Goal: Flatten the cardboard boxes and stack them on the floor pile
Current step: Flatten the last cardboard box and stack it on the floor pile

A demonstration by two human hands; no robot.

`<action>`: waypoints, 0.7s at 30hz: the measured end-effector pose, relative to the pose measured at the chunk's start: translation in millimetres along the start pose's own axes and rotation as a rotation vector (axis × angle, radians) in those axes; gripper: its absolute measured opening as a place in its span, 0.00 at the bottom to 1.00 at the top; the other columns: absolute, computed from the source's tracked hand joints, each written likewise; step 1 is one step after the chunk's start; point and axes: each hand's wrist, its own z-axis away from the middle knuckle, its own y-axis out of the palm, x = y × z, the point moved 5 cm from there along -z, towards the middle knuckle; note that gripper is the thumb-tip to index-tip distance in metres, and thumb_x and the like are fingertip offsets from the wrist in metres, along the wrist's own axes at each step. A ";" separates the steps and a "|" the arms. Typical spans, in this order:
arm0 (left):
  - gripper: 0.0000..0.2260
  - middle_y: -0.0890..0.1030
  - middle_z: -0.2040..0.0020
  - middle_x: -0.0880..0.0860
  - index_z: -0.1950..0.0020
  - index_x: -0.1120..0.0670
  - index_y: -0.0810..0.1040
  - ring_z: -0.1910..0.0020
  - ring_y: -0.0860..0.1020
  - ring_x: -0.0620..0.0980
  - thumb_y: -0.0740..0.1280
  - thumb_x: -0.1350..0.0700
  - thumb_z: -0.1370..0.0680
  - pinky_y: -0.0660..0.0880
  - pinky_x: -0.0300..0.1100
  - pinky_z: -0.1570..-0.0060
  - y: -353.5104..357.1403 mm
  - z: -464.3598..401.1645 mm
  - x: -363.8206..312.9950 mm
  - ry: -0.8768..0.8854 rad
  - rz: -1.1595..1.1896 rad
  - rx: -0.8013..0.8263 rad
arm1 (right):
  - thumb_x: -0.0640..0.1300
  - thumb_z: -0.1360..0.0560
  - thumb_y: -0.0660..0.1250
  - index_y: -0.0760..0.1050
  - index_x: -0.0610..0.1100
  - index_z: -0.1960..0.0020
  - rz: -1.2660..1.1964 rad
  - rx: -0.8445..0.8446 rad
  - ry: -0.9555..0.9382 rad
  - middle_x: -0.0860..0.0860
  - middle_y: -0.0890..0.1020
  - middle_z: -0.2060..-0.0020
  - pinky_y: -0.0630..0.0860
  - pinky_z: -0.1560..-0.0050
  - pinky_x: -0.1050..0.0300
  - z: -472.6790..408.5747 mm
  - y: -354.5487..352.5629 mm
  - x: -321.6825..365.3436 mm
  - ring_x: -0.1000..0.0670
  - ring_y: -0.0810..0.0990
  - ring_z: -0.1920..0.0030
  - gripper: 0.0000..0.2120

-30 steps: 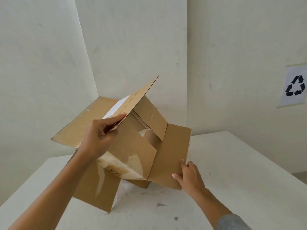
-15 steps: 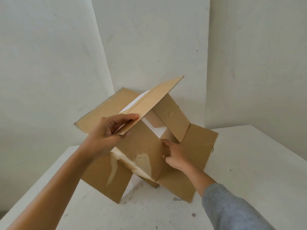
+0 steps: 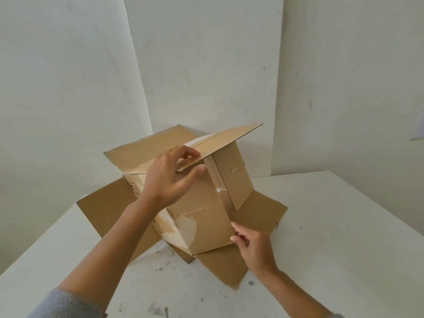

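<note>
One brown cardboard box [image 3: 202,216] stands tilted on a corner on the white table [image 3: 332,237], all its flaps spread open and both ends open. Clear tape shines on its near panel. My left hand [image 3: 169,180] pinches the near edge of the top flap, thumb under it and fingers on top. My right hand [image 3: 252,244] grips the lower right edge of the near panel, where it meets the flap lying on the table. No floor pile is in view.
White walls close off the back and both sides, meeting in a corner behind the box. The table runs out to the right and toward me, with grey scuff marks on its near part. A paper sign [image 3: 418,131] shows at the far right edge.
My right hand has come out of the box's middle and dropped to the near panel's lower right edge. The top flap lies flatter, and the box sits lower on the table.
</note>
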 end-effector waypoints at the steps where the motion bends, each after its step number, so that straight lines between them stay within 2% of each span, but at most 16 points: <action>1: 0.15 0.83 0.54 0.45 0.51 0.50 0.79 0.52 0.80 0.43 0.66 0.41 0.31 0.77 0.45 0.54 2.3 0.1 -0.7 -0.028 -0.008 -0.047 | 0.32 0.29 0.70 0.76 0.35 0.41 -0.028 0.006 0.013 0.43 0.86 0.55 0.72 0.57 0.80 1.5 0.3 -1.5 0.77 0.75 0.61 0.17; 3: 0.12 0.83 0.56 0.45 0.54 0.49 0.80 0.54 0.81 0.43 0.72 0.44 0.33 0.77 0.44 0.54 4.9 -0.3 1.5 -0.103 -0.014 -0.147 | 0.31 0.28 0.68 0.77 0.35 0.41 -0.088 0.021 0.041 0.45 0.85 0.54 0.73 0.56 0.79 1.0 0.0 -1.7 0.76 0.76 0.60 0.16; 5: 0.10 0.84 0.58 0.45 0.56 0.49 0.81 0.56 0.81 0.45 0.74 0.47 0.34 0.78 0.48 0.53 5.4 -1.0 5.7 -0.167 -0.007 -0.206 | 0.29 0.27 0.64 0.78 0.35 0.42 -0.152 0.051 0.089 0.51 0.84 0.54 0.73 0.56 0.78 -3.1 -2.0 1.4 0.76 0.76 0.59 0.15; 6: 0.10 0.84 0.59 0.46 0.57 0.48 0.82 0.57 0.81 0.46 0.74 0.47 0.35 0.78 0.49 0.54 4.9 -0.8 7.6 -0.191 0.008 -0.229 | 0.29 0.27 0.62 0.79 0.34 0.43 -0.192 0.083 0.118 0.58 0.83 0.58 0.73 0.59 0.78 -6.1 -2.5 3.7 0.74 0.77 0.62 0.14; 7: 0.11 0.84 0.60 0.46 0.57 0.48 0.82 0.57 0.81 0.47 0.74 0.46 0.36 0.78 0.49 0.55 4.2 -0.1 9.2 -0.213 0.026 -0.256 | 0.28 0.27 0.61 0.80 0.34 0.46 -0.227 0.122 0.136 0.64 0.80 0.67 0.71 0.63 0.76 -9.4 -2.8 5.7 0.71 0.76 0.67 0.14; 8: 0.12 0.85 0.61 0.46 0.58 0.48 0.82 0.58 0.81 0.46 0.75 0.45 0.37 0.79 0.49 0.55 3.9 1.1 9.9 -0.236 0.040 -0.285 | 0.27 0.28 0.60 0.82 0.34 0.52 -0.253 0.157 0.149 0.65 0.75 0.76 0.68 0.68 0.75 -13.3 -2.8 7.6 0.66 0.74 0.73 0.13; 9: 0.13 0.84 0.61 0.46 0.59 0.48 0.83 0.59 0.81 0.46 0.76 0.44 0.38 0.78 0.49 0.56 4.6 2.6 9.8 -0.259 0.049 -0.315 | 0.26 0.29 0.60 0.83 0.36 0.61 -0.276 0.181 0.154 0.62 0.71 0.81 0.64 0.69 0.72 -16.4 -2.9 9.3 0.62 0.69 0.77 0.14; 11: 0.14 0.84 0.61 0.45 0.59 0.47 0.82 0.59 0.81 0.45 0.77 0.42 0.40 0.77 0.51 0.54 9.1 6.5 8.4 -0.283 0.050 -0.377 | 0.29 0.33 0.60 0.73 0.40 0.75 -0.334 0.191 0.152 0.57 0.65 0.82 0.57 0.70 0.62 -20.4 -2.2 10.5 0.58 0.60 0.77 0.15; 12: 0.14 0.84 0.61 0.45 0.59 0.46 0.82 0.59 0.81 0.45 0.77 0.42 0.40 0.77 0.53 0.53 12.0 8.3 7.6 -0.280 0.049 -0.404 | 0.31 0.34 0.59 0.70 0.40 0.76 -0.355 0.192 0.161 0.53 0.64 0.81 0.55 0.69 0.59 -21.6 -1.3 9.9 0.56 0.60 0.75 0.13; 13: 0.14 0.84 0.60 0.45 0.59 0.46 0.82 0.59 0.80 0.45 0.77 0.42 0.41 0.76 0.55 0.52 15.3 9.5 6.9 -0.274 0.051 -0.426 | 0.32 0.35 0.59 0.71 0.39 0.76 -0.376 0.196 0.169 0.48 0.65 0.80 0.55 0.68 0.58 -21.6 -0.5 8.0 0.54 0.61 0.74 0.11; 14: 0.14 0.84 0.59 0.45 0.60 0.45 0.83 0.59 0.80 0.45 0.77 0.43 0.41 0.75 0.55 0.50 18.6 10.4 7.1 -0.276 0.053 -0.443 | 0.32 0.35 0.60 0.74 0.41 0.75 -0.390 0.204 0.179 0.46 0.67 0.80 0.56 0.69 0.59 -20.1 0.1 6.5 0.53 0.61 0.73 0.13; 16: 0.13 0.84 0.59 0.44 0.61 0.45 0.83 0.59 0.80 0.44 0.77 0.43 0.41 0.73 0.55 0.48 23.4 11.4 8.4 -0.294 0.061 -0.471 | 0.27 0.32 0.60 0.77 0.50 0.76 -0.389 0.223 0.175 0.56 0.69 0.81 0.57 0.72 0.65 -16.1 -0.9 5.3 0.57 0.61 0.75 0.23; 18: 0.14 0.82 0.59 0.43 0.62 0.45 0.82 0.57 0.79 0.44 0.77 0.41 0.42 0.71 0.51 0.45 26.2 11.7 7.9 -0.321 0.072 -0.502 | 0.25 0.31 0.60 0.74 0.55 0.78 -0.400 0.213 0.151 0.59 0.69 0.83 0.58 0.73 0.71 -11.3 -2.2 6.2 0.59 0.63 0.79 0.29; 20: 0.16 0.77 0.59 0.41 0.62 0.46 0.78 0.55 0.75 0.44 0.77 0.40 0.43 0.66 0.43 0.45 29.1 12.2 5.3 -0.352 0.042 -0.527 | 0.28 0.32 0.61 0.78 0.49 0.74 -0.390 0.180 0.150 0.60 0.71 0.82 0.61 0.73 0.75 -8.4 -3.3 5.2 0.61 0.68 0.79 0.21; 21: 0.18 0.75 0.60 0.41 0.62 0.47 0.75 0.56 0.72 0.44 0.77 0.41 0.43 0.64 0.42 0.46 30.5 13.1 2.8 -0.359 0.016 -0.534 | 0.29 0.32 0.61 0.81 0.41 0.69 -0.381 0.172 0.160 0.61 0.74 0.81 0.64 0.72 0.75 -8.1 -3.9 3.0 0.61 0.71 0.77 0.15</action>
